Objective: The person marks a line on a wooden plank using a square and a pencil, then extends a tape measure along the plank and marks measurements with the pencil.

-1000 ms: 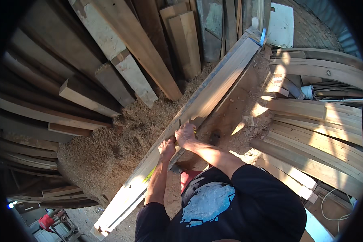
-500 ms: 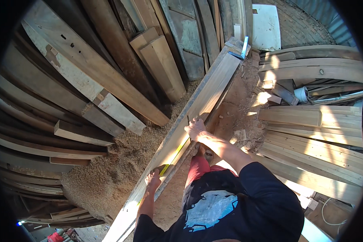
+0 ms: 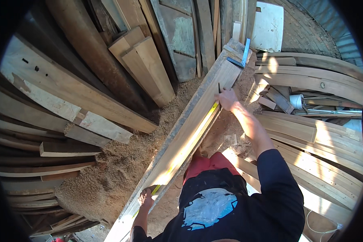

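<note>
A long pale wooden board (image 3: 197, 117) lies slantwise across a narrow bench, with a yellow measuring tape (image 3: 208, 117) stretched along its near edge. Farther up the board, my right hand (image 3: 228, 100) is closed at the tape's far end, with a thin dark pencil (image 3: 219, 87) sticking up from its fingers. My left hand (image 3: 146, 199) is low on the board, its fingers closed round the tape at the edge. A blue-and-silver try square (image 3: 243, 59) rests at the board's far end, beyond my right hand.
Planks and old beams (image 3: 88, 86) lean in rows on the left. Sawdust (image 3: 109, 181) is heaped beside the bench. Stacked boards (image 3: 310, 161) lie on the right, near a white bucket (image 3: 297, 101). A white panel (image 3: 266, 26) stands at the back.
My right hand has moved up the board toward the try square, with the pencil. My left hand is farther down the board, and more of the tape now stretches between them.
</note>
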`<state>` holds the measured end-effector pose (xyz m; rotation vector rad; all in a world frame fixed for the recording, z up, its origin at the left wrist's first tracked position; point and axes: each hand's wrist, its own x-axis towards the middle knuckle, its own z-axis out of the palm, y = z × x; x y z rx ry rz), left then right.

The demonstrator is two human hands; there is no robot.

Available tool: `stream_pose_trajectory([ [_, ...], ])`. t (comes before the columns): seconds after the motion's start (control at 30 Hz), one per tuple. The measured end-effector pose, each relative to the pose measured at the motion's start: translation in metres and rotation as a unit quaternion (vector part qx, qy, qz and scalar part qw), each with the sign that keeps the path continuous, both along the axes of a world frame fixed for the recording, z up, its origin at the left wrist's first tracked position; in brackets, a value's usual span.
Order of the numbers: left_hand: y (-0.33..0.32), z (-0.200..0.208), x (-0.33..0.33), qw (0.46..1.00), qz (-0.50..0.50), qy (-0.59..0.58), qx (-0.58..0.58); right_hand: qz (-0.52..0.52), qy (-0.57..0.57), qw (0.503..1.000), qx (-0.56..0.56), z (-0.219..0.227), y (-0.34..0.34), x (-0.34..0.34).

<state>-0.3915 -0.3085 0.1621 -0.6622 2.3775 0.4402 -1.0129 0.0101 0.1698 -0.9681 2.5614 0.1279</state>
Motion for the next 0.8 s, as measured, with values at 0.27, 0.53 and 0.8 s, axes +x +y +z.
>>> stream_pose_trajectory([
  [0.27, 0.003, -0.002, -0.003, 1.0, 0.009, -0.002, -0.007, 0.042, 0.1, 0.993, -0.041, -0.016, 0.019, -0.041],
  [0.53, 0.005, 0.003, -0.017, 0.993, -0.011, -0.105, -0.043, 0.038, 0.082, 0.996, 0.002, -0.011, 0.005, -0.045],
  [0.8, 0.079, 0.011, -0.281, 0.994, 0.076, 0.075, 0.036, 0.035, 0.034, 0.997, 0.065, 0.004, 0.009, -0.05],
])
